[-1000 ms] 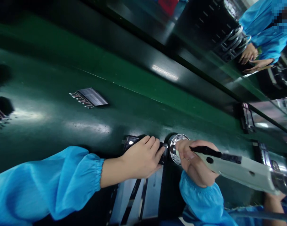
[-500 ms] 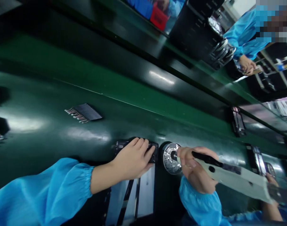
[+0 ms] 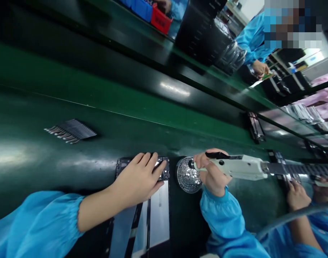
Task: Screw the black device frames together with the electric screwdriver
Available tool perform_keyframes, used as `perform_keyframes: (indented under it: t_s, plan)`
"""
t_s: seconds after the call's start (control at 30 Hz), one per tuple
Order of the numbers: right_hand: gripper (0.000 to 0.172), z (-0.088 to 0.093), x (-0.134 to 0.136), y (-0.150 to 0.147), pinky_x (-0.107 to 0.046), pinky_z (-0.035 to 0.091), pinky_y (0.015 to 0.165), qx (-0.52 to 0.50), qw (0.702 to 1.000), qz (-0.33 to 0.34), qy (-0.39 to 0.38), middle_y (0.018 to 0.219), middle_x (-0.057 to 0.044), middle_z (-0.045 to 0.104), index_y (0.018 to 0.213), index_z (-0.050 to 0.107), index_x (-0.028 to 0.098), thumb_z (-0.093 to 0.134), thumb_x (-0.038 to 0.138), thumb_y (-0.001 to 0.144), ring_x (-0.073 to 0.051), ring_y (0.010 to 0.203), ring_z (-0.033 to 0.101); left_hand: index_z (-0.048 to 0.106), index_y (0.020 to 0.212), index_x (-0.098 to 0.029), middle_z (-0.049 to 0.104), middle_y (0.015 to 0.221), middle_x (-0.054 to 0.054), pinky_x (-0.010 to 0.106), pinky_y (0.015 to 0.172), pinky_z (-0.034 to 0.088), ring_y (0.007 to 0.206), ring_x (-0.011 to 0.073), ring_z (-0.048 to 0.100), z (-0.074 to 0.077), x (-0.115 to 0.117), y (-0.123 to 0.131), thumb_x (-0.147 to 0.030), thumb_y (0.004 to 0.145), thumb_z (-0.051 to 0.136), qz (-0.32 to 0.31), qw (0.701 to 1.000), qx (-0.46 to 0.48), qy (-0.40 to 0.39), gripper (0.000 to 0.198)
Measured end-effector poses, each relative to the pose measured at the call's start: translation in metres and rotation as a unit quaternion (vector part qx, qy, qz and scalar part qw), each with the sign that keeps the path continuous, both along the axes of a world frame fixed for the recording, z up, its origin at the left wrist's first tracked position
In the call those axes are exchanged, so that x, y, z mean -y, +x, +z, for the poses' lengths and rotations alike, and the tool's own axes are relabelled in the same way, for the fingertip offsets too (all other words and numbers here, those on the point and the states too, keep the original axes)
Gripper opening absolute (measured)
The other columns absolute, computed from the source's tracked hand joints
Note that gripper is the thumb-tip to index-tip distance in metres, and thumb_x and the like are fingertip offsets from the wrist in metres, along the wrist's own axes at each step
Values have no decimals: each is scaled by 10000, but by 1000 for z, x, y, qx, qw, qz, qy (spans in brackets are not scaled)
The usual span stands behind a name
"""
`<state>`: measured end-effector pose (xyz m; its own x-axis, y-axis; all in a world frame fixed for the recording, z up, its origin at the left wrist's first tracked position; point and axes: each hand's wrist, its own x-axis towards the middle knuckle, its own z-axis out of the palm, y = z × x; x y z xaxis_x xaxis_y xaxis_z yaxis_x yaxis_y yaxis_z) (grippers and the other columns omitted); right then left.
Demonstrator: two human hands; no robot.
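Observation:
My left hand (image 3: pixel 142 175) lies over the top end of a tablet (image 3: pixel 160 209) with its inside showing, fingers stretched across the dark circuit area. Pale panels and dark strips show in the tablet's lower part. Wrapped round a white electric screwdriver (image 3: pixel 242 167) is my right hand (image 3: pixel 214 172), its index finger and thumb near the front end. The screwdriver's nose points left, over the edge of a round dish (image 3: pixel 189 175) filled with small shiny screws. Its bit is too small to make out. The dish stands just right of the tablet.
A fanned stack of wired parts (image 3: pixel 74 129) lies at the left on the green bench. At the right, a co-worker's hand (image 3: pixel 298 195) touches another device (image 3: pixel 278 161). Beyond the raised ledge are a red bin (image 3: pixel 161 18), black trays (image 3: pixel 198 32) and another person's hand (image 3: pixel 260 68).
The camera view has shifted, so the surroundings sit further left. The screwdriver has swung from sloping down at its rear to nearly level. My left hand stays on the tablet.

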<state>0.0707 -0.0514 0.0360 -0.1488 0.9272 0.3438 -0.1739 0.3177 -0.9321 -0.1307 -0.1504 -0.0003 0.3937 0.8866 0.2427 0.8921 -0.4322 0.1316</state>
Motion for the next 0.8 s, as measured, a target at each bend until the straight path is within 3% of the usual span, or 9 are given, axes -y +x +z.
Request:
perform_keyframes:
  t_s: [0.13, 0.8]
  plan:
    - [278, -1, -5, 1, -315, 499, 551, 1, 1000, 2, 6, 538, 70, 579, 961, 669, 220, 582, 69, 745, -126, 474, 544, 621, 1375, -155, 667, 1264, 237, 510, 879, 551, 1091, 392, 670, 1, 1, 1, -440, 940, 631, 13, 999, -26, -14, 521]
    - [217, -9, -5, 2, -319, 492, 558, 10, 1000, 16, -4, 548, 75, 564, 975, 644, 227, 609, 114, 792, -127, 476, 536, 617, 1374, -96, 660, 1247, 279, 512, 841, 549, 1032, 407, 682, -1, 2, 2, -412, 969, 563, 4, 1000, -28, 13, 516]
